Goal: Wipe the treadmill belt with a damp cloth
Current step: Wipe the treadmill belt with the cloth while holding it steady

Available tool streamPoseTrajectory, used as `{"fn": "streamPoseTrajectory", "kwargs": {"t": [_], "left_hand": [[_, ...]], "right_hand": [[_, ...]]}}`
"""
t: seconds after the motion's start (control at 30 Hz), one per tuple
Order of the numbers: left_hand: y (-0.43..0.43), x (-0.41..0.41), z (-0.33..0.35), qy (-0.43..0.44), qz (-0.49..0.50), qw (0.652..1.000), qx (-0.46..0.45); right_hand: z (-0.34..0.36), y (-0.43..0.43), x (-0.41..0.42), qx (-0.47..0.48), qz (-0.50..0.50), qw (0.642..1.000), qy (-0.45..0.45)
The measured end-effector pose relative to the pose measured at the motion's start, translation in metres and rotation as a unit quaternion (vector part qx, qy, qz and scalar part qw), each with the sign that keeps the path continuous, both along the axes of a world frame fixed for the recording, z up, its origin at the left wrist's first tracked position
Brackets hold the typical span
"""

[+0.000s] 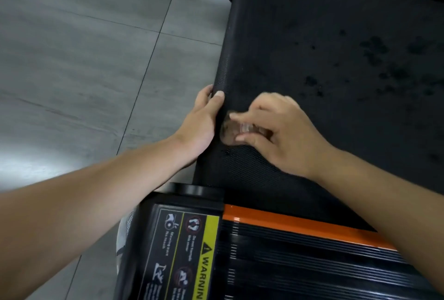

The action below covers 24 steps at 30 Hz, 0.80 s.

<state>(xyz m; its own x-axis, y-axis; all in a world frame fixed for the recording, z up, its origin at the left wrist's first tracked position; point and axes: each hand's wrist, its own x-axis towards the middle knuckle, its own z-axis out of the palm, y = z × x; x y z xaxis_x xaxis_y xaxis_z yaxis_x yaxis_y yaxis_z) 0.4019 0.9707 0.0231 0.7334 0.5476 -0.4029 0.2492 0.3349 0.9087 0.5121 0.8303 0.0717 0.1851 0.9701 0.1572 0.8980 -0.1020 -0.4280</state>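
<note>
Treadmill belt (312,35): black, dark-spotted far right. Your left hand (201,122) grips its left edge; your right hand (283,136) pinches a small blurred object (230,131) on it.

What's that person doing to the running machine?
A person is bent over the treadmill. Their left hand grips the edge of the black belt, thumb on top. Their right hand pinches a small see-through thing against the belt close to that edge; it is too blurred to name. Dark, wet-looking spots dot the belt farther along. No cloth shows.
</note>
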Motion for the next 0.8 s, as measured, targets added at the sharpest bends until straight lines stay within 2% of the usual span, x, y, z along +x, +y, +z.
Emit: {"fn": "streamPoseTrajectory", "kwargs": {"t": [0.1, 0.13, 0.23, 0.3, 0.43, 0.47, 0.6, 0.67, 0.73, 0.8], "left_hand": [[0.003, -0.001, 0.004, 0.022, -0.007, 0.999, 0.047], [0.004, -0.001, 0.007, 0.030, -0.012, 0.998, 0.062], [0.016, 0.009, 0.013, 0.050, -0.049, 0.985, 0.155], [0.026, 0.027, 0.020, 0.052, -0.072, 0.971, 0.221], [0.042, 0.085, 0.036, 0.081, -0.109, 0.938, 0.318], [0.044, 0.098, 0.040, 0.096, -0.123, 0.929, 0.334], [0.046, 0.123, 0.039, 0.128, -0.112, 0.917, 0.362], [0.044, 0.123, 0.035, 0.122, -0.092, 0.919, 0.365], [0.043, 0.123, 0.031, 0.130, -0.099, 0.909, 0.383], [0.043, 0.123, 0.030, 0.159, -0.120, 0.881, 0.429]], "right_hand": [[-0.006, 0.026, 0.037, 0.048, -0.184, 0.982, -0.011], [-0.007, 0.021, 0.038, 0.050, -0.203, 0.978, -0.010], [-0.006, -0.010, 0.016, 0.025, -0.106, 0.994, -0.001], [-0.003, -0.011, 0.032, 0.018, -0.085, 0.996, -0.009], [0.000, 0.053, 0.112, 0.040, -0.264, 0.963, -0.035], [-0.002, 0.061, 0.122, 0.036, -0.279, 0.959, -0.030], [-0.006, 0.039, 0.103, 0.047, -0.152, 0.987, 0.012], [-0.004, 0.039, 0.115, 0.040, -0.126, 0.991, 0.015], [-0.003, 0.065, 0.147, 0.051, -0.188, 0.981, -0.021], [-0.004, 0.093, 0.175, 0.051, -0.288, 0.956, -0.025]]}}
